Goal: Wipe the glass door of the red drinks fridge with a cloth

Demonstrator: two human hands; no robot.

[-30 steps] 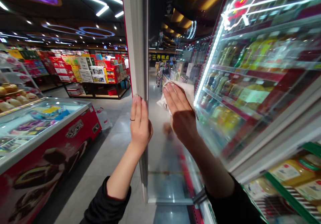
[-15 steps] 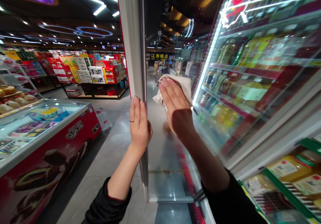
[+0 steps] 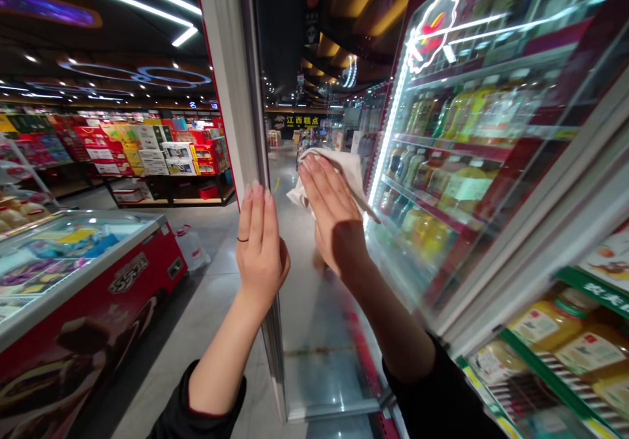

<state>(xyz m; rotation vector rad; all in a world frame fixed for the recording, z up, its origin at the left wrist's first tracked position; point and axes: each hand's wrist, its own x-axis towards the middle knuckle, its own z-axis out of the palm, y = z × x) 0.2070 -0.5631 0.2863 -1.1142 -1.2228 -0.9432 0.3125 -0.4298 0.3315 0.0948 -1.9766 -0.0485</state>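
The right hand is pressing a creased off-white cloth beneath its flat, straight fingers against a clear glass door pane; the left hand's extended fingers are resting along the pale-grey metal frame.

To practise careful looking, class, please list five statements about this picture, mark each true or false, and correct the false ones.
1. The right hand lies over a pale cloth. True.
2. The left hand is clenched in a fist. False: its fingers are extended, at the door frame.
3. A thin dark ring circles a left finger. True.
4. The chest freezer has a green side. False: it is red.
5. Bottles line the lit cabinet. True.
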